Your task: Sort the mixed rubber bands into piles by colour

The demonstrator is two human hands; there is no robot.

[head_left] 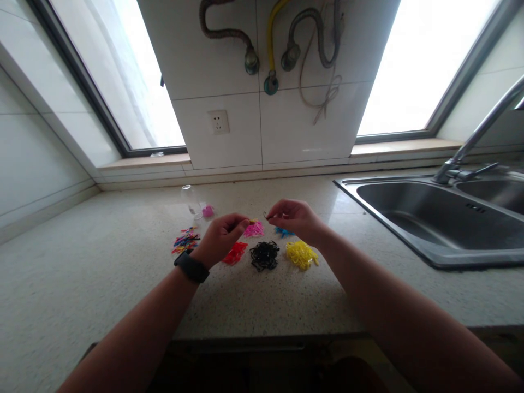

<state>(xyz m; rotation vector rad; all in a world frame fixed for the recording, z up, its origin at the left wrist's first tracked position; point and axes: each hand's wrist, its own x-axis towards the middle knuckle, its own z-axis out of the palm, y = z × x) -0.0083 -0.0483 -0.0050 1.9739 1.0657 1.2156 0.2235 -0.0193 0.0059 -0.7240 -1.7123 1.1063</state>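
Observation:
My left hand [225,234], a black band on its wrist, is closed in a pinch with small yellow rubber bands [252,221] at its fingertips. Facing it, my right hand [297,218] pinches a thin dark rubber band [265,215]. Below the hands lie sorted piles of small rubber bands: a pink pile [254,229], a red pile [235,254], a black pile [264,255] and a yellow pile [302,255]. A blue pile [283,232] is partly covered by my right hand. Left of my left hand is a mixed-colour pile [186,240].
A clear plastic bottle [189,200] lies behind the mixed pile, beside a pink cap [208,210]. At right, a steel sink [409,218] with a faucet [454,166] is set into the speckled counter [262,305]. Hoses and a socket [218,121] are on the tiled wall.

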